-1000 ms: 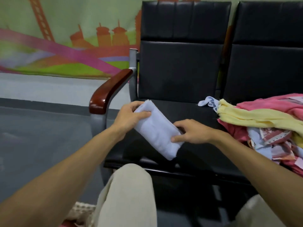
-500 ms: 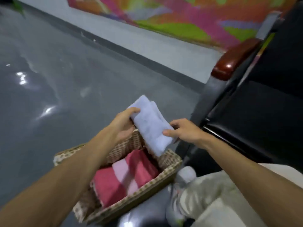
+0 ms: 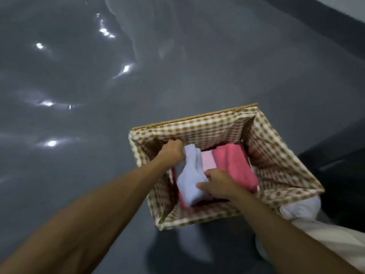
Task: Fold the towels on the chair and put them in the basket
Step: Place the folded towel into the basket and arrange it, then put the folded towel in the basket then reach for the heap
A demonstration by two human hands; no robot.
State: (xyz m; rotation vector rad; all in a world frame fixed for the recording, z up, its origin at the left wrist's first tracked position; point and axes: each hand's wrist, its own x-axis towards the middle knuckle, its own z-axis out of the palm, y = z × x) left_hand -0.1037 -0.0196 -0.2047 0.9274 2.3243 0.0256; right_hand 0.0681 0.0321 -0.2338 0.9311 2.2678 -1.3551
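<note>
A folded pale blue towel (image 3: 189, 183) sits inside the checked-lined basket (image 3: 197, 126), along its left wall, beside folded pink towels (image 3: 236, 165). The left hand (image 3: 171, 151) grips the towel's far end and the right hand (image 3: 218, 185) grips its near end. The basket stands on a grey floor (image 3: 98, 115).

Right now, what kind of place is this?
Probably an indoor hall or lobby: a glossy grey floor mirrors overhead lights, and a dark skirting strip runs along its far edge.

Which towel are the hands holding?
The pale blue towel: left hand and right hand grip it. The light pink towel and deep pink towel lie beside it.
</note>
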